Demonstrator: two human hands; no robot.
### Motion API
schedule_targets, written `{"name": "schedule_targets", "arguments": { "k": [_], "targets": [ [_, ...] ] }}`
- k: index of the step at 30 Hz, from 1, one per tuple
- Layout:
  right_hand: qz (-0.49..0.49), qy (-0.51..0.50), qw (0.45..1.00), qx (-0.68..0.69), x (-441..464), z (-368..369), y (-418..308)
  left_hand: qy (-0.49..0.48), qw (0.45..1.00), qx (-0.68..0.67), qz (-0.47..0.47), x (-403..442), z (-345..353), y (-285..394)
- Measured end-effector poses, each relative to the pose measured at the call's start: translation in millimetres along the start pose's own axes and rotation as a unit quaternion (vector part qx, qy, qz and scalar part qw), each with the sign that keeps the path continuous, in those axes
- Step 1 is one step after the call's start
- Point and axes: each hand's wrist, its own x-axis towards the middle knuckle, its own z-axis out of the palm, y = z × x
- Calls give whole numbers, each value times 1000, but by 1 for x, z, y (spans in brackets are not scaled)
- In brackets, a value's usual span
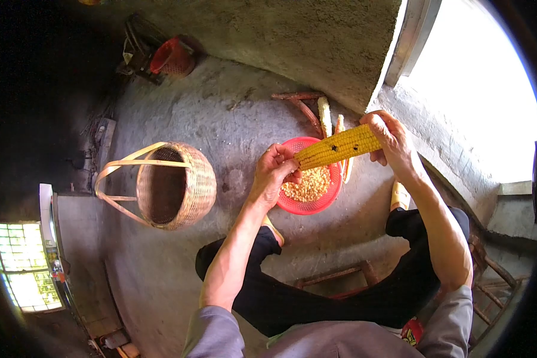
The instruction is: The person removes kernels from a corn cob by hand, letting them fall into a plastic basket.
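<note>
A yellow ear of corn point(338, 147) with a couple of dark spots is held between my two hands, slanting up to the right. My left hand point(275, 170) pinches its narrower end, fingers closed. Around the thicker end my right hand point(392, 140) is wrapped, with the thumb on top. Below the ear stands a red plastic basket point(310, 209) on the floor, holding loose corn kernels point(307, 186). Part of the basket's right side is hidden by the ear.
Bare cobs point(324, 116) lie on the floor beyond the red basket, by the wall. To the left is a woven bamboo basket point(200, 188) with a tall handle. Another red basket point(174, 58) sits far back left. A wooden chair point(498, 271) stands at the right.
</note>
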Motion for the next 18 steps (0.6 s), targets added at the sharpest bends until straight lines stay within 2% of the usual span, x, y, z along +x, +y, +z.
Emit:
{"name": "schedule_targets", "arguments": {
  "k": [2, 6, 12, 14, 18],
  "targets": [
    [1, 0, 1000, -3, 0, 1, 0, 4, 1000, 11, 24, 1, 0, -3],
    [-3, -10, 1000, 11, 1, 1, 2, 24, 999, 21, 14, 0, 5, 0],
    [-1, -7, 1000, 11, 1, -1, 0, 26, 999, -47, -10, -1, 6, 5],
    [1, -10, 1000, 7, 1, -1, 0, -5, 1000, -7, 7, 2, 2, 0],
    [-1, -5, 1000, 0, 1, -1, 2, -4, 999, 30, 26, 2, 4, -1]
  ]
}}
